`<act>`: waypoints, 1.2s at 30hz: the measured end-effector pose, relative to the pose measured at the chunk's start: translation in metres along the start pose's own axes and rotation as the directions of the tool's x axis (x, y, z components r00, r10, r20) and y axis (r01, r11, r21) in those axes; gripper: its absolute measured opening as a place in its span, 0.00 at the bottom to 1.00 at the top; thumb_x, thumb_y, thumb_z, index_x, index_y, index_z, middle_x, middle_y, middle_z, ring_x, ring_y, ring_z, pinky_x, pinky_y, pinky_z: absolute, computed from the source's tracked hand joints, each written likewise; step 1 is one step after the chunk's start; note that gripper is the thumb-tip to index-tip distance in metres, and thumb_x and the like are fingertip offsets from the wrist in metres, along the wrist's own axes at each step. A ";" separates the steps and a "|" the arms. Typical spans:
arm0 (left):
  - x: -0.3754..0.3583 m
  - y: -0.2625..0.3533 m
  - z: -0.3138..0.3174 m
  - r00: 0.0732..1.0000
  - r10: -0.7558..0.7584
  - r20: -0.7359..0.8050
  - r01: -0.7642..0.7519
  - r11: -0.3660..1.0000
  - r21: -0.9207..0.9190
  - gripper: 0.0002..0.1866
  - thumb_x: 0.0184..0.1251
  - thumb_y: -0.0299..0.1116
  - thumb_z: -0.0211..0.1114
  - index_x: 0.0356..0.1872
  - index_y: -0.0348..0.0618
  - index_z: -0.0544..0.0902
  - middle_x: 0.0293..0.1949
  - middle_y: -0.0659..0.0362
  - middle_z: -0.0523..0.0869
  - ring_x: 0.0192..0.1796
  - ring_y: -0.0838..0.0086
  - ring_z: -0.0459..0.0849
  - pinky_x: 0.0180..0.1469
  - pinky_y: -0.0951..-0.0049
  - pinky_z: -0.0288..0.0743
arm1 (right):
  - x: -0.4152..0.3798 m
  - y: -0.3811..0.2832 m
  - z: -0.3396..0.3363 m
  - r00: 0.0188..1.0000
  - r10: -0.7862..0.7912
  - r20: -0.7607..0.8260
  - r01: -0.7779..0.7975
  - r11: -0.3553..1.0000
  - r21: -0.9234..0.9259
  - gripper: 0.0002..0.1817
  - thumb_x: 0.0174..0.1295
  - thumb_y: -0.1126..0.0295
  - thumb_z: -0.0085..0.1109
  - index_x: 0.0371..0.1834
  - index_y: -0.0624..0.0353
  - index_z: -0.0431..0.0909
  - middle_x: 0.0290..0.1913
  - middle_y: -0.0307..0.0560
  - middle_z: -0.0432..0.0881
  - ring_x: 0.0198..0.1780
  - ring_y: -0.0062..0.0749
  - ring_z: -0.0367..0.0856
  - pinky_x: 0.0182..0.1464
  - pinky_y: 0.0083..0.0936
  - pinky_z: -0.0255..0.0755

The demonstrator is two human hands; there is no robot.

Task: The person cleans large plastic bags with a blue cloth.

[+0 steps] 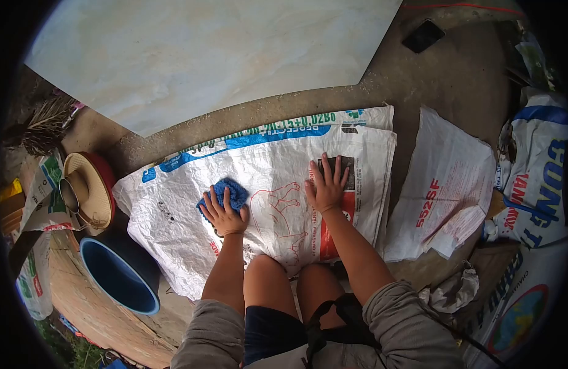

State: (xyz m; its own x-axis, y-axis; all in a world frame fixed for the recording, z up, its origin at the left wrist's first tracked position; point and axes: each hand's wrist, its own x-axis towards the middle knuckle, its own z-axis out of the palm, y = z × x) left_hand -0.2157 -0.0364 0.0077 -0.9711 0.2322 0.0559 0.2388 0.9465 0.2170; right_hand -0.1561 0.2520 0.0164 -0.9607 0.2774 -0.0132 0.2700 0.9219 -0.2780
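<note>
Left hand [225, 218]: palm down, fingers spread over a blue cloth [236, 194]; cannot tell whether they grip it.
Right hand [327, 190]: palm down, bare, fingers fanned wide on a white sack [272, 163], toward its right edge, partly across a dark printed square.
Blue cloth: bunched beneath the left fingers, touching them, bulging out past them; left of the sack's middle, well apart from the right hand.
White sack: creased, spread flat; blue band along the far edge, red animal outline between the hands. Green lettering of another layer shows past that edge.
Near edge: the person's knees [270, 280].
Floor [462, 74]: grey-brown; marbled slab [222, 49] beyond the far edge, phone [423, 35] off the slab's right edge.
Right side: loose sack [444, 178] near the right edge; printed bags [536, 166] past it.
Left side: blue basin [115, 267], straw hat [90, 194].
</note>
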 end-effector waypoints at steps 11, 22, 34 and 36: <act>-0.006 -0.001 0.008 0.997 -0.007 -0.072 0.008 1.000 0.014 0.35 0.60 0.55 0.53 0.70 0.58 0.71 0.75 0.49 0.63 0.77 0.47 0.56 0.76 0.40 0.40 | -0.007 0.004 0.007 0.995 -0.023 -0.101 0.026 0.999 0.024 0.28 0.63 0.52 0.55 0.68 0.42 0.72 0.78 0.45 0.60 0.79 0.60 0.49 0.75 0.65 0.35; -0.026 -0.011 -0.003 0.990 -0.008 -0.139 -0.006 0.995 -0.103 0.32 0.59 0.42 0.60 0.69 0.62 0.71 0.74 0.54 0.65 0.76 0.54 0.59 0.77 0.47 0.43 | -0.085 -0.041 0.015 0.998 0.056 -0.003 -0.055 0.997 0.059 0.38 0.67 0.42 0.49 0.78 0.45 0.58 0.81 0.48 0.49 0.80 0.63 0.39 0.73 0.72 0.30; -0.127 -0.114 -0.039 0.640 -0.731 -0.235 0.707 0.681 -0.192 0.30 0.58 0.32 0.63 0.64 0.66 0.75 0.55 0.55 0.80 0.57 0.53 0.77 0.57 0.50 0.64 | -0.119 -0.043 0.019 1.000 0.016 -0.018 -0.017 0.999 -0.041 0.42 0.61 0.36 0.53 0.77 0.38 0.60 0.82 0.40 0.48 0.81 0.59 0.38 0.74 0.69 0.28; -0.108 -0.074 -0.042 0.702 -0.665 -0.255 0.611 0.746 -0.263 0.30 0.57 0.31 0.63 0.64 0.65 0.76 0.55 0.55 0.80 0.56 0.53 0.77 0.57 0.49 0.64 | -0.119 -0.041 0.021 1.000 0.011 -0.026 -0.013 0.999 -0.044 0.42 0.61 0.36 0.54 0.77 0.38 0.60 0.82 0.40 0.48 0.81 0.58 0.38 0.75 0.68 0.28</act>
State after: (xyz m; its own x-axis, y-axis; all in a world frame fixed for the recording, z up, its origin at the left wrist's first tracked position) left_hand -0.1281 -0.1405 0.0263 -0.8399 -0.5235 0.1430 -0.4149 0.7894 0.4525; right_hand -0.0546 0.1755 0.0088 -0.9555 0.2948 0.0084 0.2846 0.9293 -0.2353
